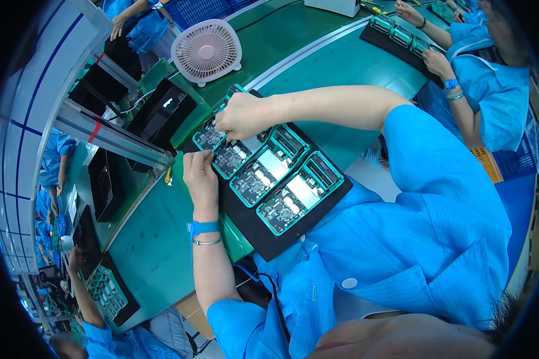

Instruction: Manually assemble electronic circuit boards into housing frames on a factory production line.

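along the near edge of the black tray lies a teal-framed unit, a second unit just beyond; both lie across the tray, long axes running from its left edge to its right, chip-filled ends pointing left. the third unit lies just right of the left hand, whose fingers are bunched near the tray's left edge. the right hand curls down over the fourth unit; whether it pinches anything i cannot tell. beyond is a pink fan.
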Demonstrator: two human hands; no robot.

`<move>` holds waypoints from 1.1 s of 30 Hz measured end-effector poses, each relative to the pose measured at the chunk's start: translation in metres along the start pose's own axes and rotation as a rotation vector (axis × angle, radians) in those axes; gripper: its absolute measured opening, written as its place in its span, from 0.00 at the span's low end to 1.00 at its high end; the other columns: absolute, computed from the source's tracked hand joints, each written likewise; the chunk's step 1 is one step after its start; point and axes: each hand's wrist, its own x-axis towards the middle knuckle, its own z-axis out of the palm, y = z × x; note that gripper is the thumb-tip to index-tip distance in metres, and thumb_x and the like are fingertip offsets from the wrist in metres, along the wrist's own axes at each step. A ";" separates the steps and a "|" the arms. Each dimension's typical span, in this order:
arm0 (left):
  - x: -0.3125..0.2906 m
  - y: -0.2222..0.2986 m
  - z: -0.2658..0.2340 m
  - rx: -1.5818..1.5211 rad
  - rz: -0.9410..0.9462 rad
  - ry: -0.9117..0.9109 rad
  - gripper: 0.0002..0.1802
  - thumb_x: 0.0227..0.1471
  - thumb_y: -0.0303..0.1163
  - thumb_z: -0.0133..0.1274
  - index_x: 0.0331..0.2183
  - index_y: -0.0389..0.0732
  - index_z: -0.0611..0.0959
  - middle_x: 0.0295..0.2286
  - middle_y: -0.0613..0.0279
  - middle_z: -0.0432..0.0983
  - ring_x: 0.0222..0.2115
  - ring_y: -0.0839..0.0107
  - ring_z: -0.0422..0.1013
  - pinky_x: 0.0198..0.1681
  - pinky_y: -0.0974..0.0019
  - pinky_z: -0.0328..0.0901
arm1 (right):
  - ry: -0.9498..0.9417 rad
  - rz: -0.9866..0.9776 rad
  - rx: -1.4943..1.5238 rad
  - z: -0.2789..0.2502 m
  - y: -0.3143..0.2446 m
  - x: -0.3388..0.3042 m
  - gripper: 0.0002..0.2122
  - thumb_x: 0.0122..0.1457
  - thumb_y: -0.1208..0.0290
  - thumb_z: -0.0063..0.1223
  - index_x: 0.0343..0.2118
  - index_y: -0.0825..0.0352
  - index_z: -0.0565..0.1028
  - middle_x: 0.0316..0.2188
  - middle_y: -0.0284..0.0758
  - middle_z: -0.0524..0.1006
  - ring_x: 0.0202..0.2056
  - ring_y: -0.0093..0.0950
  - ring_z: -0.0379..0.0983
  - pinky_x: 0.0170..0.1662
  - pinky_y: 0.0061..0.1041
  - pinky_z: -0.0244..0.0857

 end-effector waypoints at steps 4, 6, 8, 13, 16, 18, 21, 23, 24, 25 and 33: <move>-0.001 -0.001 -0.001 -0.010 0.008 0.005 0.04 0.51 0.18 0.58 0.32 0.36 0.81 0.28 0.54 0.70 0.29 0.57 0.71 0.31 0.60 0.68 | 0.025 -0.011 -0.102 0.003 -0.007 -0.002 0.12 0.51 0.59 0.63 0.27 0.65 0.78 0.30 0.34 0.79 0.26 0.38 0.79 0.27 0.38 0.71; 0.000 0.002 -0.002 -0.003 0.042 -0.008 0.04 0.51 0.17 0.58 0.32 0.35 0.81 0.28 0.54 0.71 0.29 0.57 0.71 0.31 0.60 0.68 | 0.046 -0.032 -0.122 0.004 -0.010 -0.003 0.12 0.51 0.59 0.63 0.28 0.64 0.78 0.30 0.35 0.79 0.26 0.38 0.79 0.26 0.38 0.71; 0.000 0.001 -0.002 -0.004 0.047 -0.020 0.04 0.51 0.17 0.58 0.32 0.35 0.81 0.28 0.54 0.70 0.29 0.57 0.72 0.31 0.60 0.68 | 0.068 -0.055 -0.143 0.003 -0.013 -0.004 0.12 0.51 0.59 0.63 0.28 0.64 0.78 0.30 0.35 0.79 0.26 0.38 0.79 0.25 0.38 0.71; 0.000 0.001 -0.002 0.037 0.087 -0.051 0.05 0.49 0.16 0.58 0.31 0.35 0.81 0.28 0.55 0.70 0.29 0.57 0.72 0.31 0.59 0.68 | 0.033 0.016 -0.106 0.001 -0.008 -0.002 0.12 0.51 0.59 0.62 0.29 0.64 0.79 0.30 0.35 0.79 0.28 0.38 0.80 0.29 0.38 0.72; 0.000 -0.001 -0.002 0.057 0.105 -0.064 0.06 0.48 0.16 0.58 0.30 0.36 0.80 0.27 0.55 0.70 0.29 0.57 0.71 0.31 0.58 0.67 | -0.070 0.097 -0.061 -0.005 -0.004 -0.002 0.13 0.51 0.57 0.62 0.29 0.63 0.79 0.29 0.35 0.80 0.29 0.39 0.80 0.31 0.39 0.72; 0.001 -0.001 -0.002 0.072 0.128 -0.069 0.06 0.47 0.16 0.58 0.29 0.36 0.81 0.27 0.55 0.70 0.29 0.57 0.71 0.31 0.58 0.66 | -0.098 0.117 -0.045 -0.009 -0.005 -0.001 0.13 0.52 0.57 0.62 0.28 0.63 0.79 0.29 0.35 0.80 0.30 0.39 0.80 0.31 0.39 0.72; -0.001 -0.002 -0.005 0.111 0.111 -0.105 0.06 0.50 0.14 0.56 0.31 0.34 0.81 0.27 0.54 0.70 0.29 0.60 0.73 0.33 0.62 0.70 | -0.124 0.133 -0.013 -0.007 -0.004 0.000 0.14 0.52 0.56 0.62 0.28 0.63 0.79 0.28 0.34 0.80 0.30 0.38 0.80 0.31 0.40 0.72; -0.001 -0.002 -0.005 0.101 0.107 -0.109 0.06 0.50 0.14 0.56 0.31 0.34 0.81 0.27 0.54 0.70 0.29 0.60 0.73 0.33 0.62 0.70 | -0.126 0.134 -0.002 -0.007 -0.004 -0.001 0.14 0.52 0.56 0.62 0.27 0.63 0.79 0.27 0.34 0.80 0.30 0.38 0.80 0.31 0.39 0.72; -0.001 -0.002 -0.005 0.091 0.104 -0.112 0.06 0.50 0.14 0.56 0.31 0.34 0.81 0.27 0.54 0.70 0.29 0.59 0.73 0.34 0.62 0.71 | -0.127 0.130 0.002 -0.007 -0.004 -0.001 0.14 0.52 0.55 0.62 0.27 0.63 0.79 0.27 0.34 0.80 0.30 0.38 0.80 0.31 0.39 0.71; -0.001 -0.002 -0.005 0.091 0.102 -0.111 0.06 0.50 0.14 0.56 0.31 0.34 0.81 0.27 0.54 0.70 0.29 0.59 0.73 0.34 0.62 0.71 | -0.128 0.124 0.006 -0.007 -0.004 -0.001 0.14 0.52 0.55 0.62 0.26 0.63 0.79 0.27 0.34 0.80 0.30 0.37 0.80 0.31 0.39 0.71; 0.000 -0.002 -0.004 0.065 0.105 -0.092 0.03 0.50 0.19 0.57 0.29 0.37 0.81 0.26 0.55 0.69 0.29 0.57 0.71 0.32 0.57 0.66 | -0.135 0.112 0.033 -0.007 -0.003 0.000 0.14 0.51 0.55 0.63 0.26 0.62 0.79 0.25 0.34 0.80 0.30 0.37 0.80 0.31 0.38 0.70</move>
